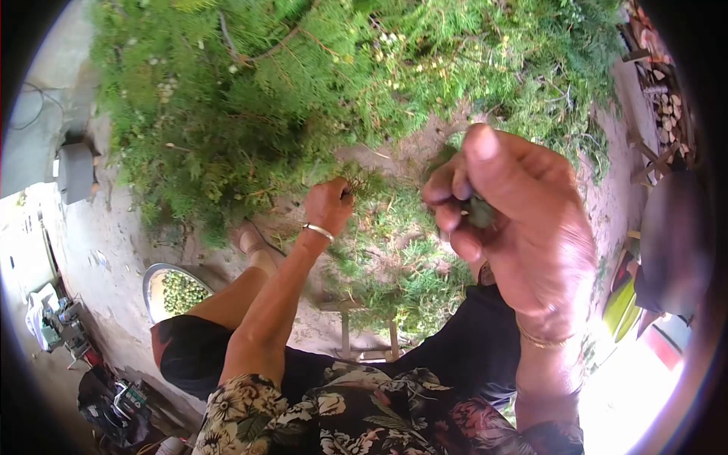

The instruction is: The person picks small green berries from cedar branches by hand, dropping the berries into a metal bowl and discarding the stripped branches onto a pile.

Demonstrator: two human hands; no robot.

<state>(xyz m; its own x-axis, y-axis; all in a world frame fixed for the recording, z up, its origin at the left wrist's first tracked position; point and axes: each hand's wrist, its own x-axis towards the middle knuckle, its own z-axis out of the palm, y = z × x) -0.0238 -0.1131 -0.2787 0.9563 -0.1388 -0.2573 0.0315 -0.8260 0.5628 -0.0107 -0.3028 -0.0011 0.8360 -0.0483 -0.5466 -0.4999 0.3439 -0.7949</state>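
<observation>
Head view: the left hand (327, 205) is closed at a sprig (365, 183), probably light, springy, best gripped by its stem. The right hand (527, 212) curls round green bits (479, 212), likely easily spilled. Branches (250, 129) crowd ahead; floor (114, 235) shows beyond the bowl (147, 294).

No text, label, brand, number or sign can be read.
</observation>
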